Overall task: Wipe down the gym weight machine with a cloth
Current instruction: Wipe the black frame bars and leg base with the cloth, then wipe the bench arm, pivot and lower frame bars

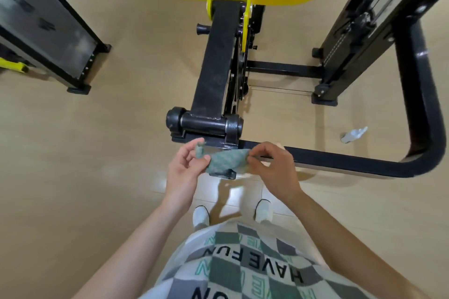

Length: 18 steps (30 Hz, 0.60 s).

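- The weight machine (217,60) stood just ahead of my feet, its black beam and pivot close below my hands, in easy reach for wiping.
- I held the green cloth (228,160) stretched over the machine's base, apparently clear of it, probably to fold a fresh face.
- My left hand (183,172) pinched one end and my right hand (273,167) the other, fingers curled.

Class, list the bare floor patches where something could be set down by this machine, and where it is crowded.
Widest: floor between the left panel and the black beam. Smaller: inside the curved tube, beside the white object. Crowded: by the pivot roller, where the left hand and right hand pinch the cloth.
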{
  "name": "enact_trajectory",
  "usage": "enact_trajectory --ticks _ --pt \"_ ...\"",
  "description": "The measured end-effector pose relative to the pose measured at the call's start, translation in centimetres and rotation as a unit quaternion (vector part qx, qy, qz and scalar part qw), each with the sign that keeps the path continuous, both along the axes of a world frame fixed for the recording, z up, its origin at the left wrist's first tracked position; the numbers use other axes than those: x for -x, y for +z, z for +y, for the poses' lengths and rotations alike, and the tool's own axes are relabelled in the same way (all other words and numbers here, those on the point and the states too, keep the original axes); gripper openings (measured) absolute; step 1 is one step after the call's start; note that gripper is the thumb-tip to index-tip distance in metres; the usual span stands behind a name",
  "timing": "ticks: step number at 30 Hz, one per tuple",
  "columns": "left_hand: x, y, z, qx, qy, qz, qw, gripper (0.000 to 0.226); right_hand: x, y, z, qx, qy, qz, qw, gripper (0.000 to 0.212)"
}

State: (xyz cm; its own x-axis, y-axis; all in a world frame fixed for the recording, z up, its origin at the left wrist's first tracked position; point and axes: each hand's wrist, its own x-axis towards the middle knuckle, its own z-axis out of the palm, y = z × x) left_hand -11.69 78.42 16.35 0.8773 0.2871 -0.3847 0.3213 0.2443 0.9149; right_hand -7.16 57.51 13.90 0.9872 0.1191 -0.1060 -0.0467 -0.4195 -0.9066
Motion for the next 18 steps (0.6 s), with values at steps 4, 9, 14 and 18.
enact_trajectory --ticks 4,9,14,18 --pt "-0.9 1.9 3.6 -0.078 -0.010 -0.042 0.996 0.022 -0.4 2.5 3.1 0.000 -0.049 -0.109 0.993 0.018" --pt "-4.0 3.4 7.1 -0.184 0.021 -0.131 0.974 0.021 -2.5 6.6 6.3 -0.026 -0.063 -0.129 0.989 0.023" --pt "-8.1 0.1 8.7 -0.395 0.016 -0.079 0.915 0.050 -6.2 3.6 8.8 0.232 -0.031 -0.162 0.959 0.023" --pt "-8.0 -2.0 8.3 -0.539 -0.091 -0.191 0.816 0.043 -5.5 2.4 9.4 0.313 -0.029 -0.189 0.930 0.029"
